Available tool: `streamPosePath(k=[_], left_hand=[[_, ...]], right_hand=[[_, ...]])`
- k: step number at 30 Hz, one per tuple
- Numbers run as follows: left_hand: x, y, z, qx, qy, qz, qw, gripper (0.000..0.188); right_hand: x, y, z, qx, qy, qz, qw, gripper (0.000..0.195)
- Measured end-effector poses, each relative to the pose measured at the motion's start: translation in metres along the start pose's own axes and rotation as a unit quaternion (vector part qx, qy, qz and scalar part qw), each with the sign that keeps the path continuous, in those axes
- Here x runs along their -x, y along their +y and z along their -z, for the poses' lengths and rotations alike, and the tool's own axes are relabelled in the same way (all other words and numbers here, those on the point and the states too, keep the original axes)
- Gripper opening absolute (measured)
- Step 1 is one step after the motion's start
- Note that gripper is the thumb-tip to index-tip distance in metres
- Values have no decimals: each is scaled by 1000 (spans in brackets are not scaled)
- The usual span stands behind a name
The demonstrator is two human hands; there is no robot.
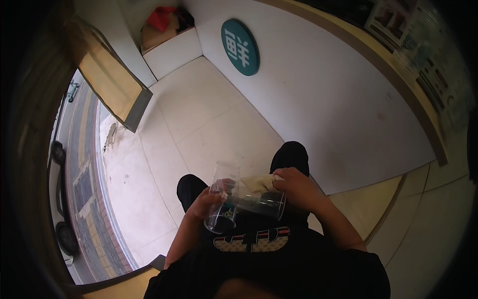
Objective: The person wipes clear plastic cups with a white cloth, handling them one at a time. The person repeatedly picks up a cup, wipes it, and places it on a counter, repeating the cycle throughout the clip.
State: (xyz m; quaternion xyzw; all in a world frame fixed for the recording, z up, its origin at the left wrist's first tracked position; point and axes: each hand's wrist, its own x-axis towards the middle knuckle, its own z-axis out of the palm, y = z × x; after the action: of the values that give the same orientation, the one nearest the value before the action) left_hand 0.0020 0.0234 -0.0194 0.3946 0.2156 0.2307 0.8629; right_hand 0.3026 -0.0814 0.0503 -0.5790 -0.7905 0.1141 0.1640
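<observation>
My left hand (204, 203) grips a clear plastic cup (219, 221), which stands nearly upright above my lap with its narrower details blurred by glare. To its right, a second clear plastic cup (274, 209) lies on its side, one end close against the first. Dark and green shapes show through both walls. My right hand (300, 188) pinches a pale, folded cloth (257, 183) at the upper side of the second cup. Whether its hidden fingers also hold that cup, I cannot tell. Both hands are just above my black-clad thighs.
A white counter panel (317, 104) with a round teal sign (241, 46) rises at my right. Tiled floor (209, 123) lies ahead. At the left, a yellow panel (112, 74) stands beside the doorway, with paving (84, 183) and a vehicle outside. A white box-like ledge (173, 54) carries red fabric (160, 18).
</observation>
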Motion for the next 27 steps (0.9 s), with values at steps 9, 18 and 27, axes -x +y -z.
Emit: streamPosePath(k=[9,18,27], left_hand=[[-8,-1,-10,-34,4,14,999,59],[-17,24,-28,-103,-23,66,992,75],[-52,60,-84,-395,-177,-84,897,72]], right_hand=[[49,68,1,-17,210,-243,947,11],[45,33,22,-363,124,-299,874,22],[14,7,47,-249,-133,-142,949,64]])
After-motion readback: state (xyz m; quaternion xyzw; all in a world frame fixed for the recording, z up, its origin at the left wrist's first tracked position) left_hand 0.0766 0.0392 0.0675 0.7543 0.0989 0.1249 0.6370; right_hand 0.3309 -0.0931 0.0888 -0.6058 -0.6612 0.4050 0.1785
